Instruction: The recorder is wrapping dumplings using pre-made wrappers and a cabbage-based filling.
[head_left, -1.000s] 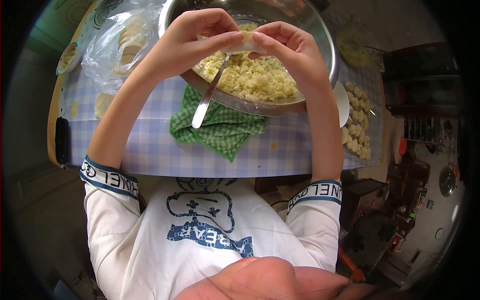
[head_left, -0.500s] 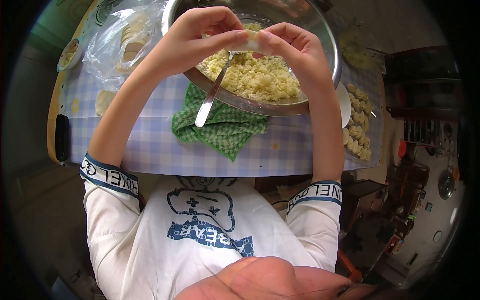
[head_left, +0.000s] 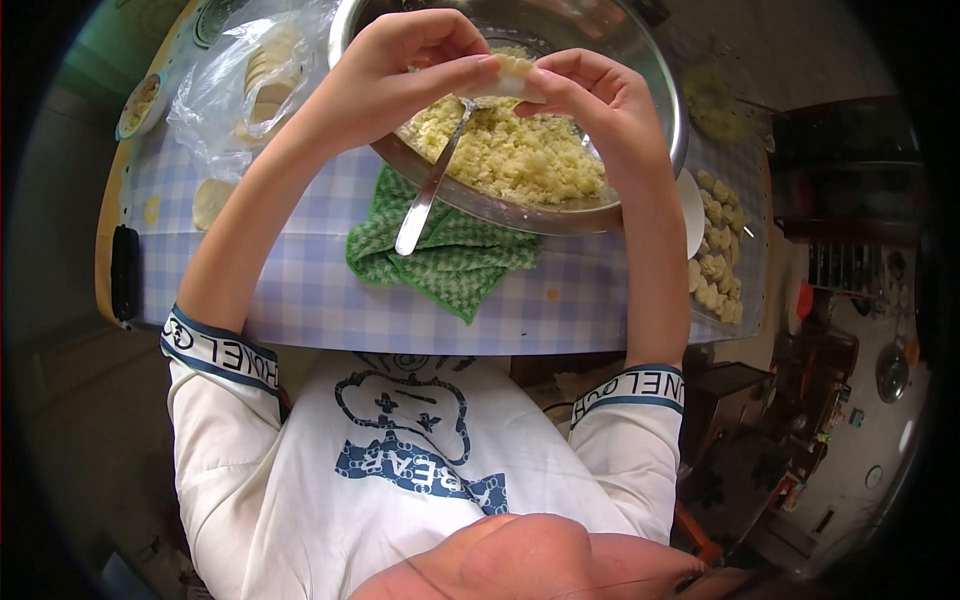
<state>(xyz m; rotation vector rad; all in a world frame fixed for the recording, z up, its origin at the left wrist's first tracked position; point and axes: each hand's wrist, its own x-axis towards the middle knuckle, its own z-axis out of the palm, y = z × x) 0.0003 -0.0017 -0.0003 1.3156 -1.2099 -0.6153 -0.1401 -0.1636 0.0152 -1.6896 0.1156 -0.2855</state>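
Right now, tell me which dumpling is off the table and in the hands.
The pale dumpling pinched between the left hand and right hand above the metal bowl. The other dumplings lie in rows on the table's right.

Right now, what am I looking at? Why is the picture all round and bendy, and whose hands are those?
A person wears a small camera on their head, pointing down. Its lens is very wide, so straight edges curve near the rim. You see their white shirt at the bottom and their two bare arms reaching up into the picture.

The left hand and the right hand together pinch a small pale dumpling over a big metal bowl of crumbly yellow filling. A spoon leans out of the bowl onto a green cloth.

The table has a blue checked cover. On the left lies a clear bag of round dough wrappers. On the right, a tray holds finished dumplings.
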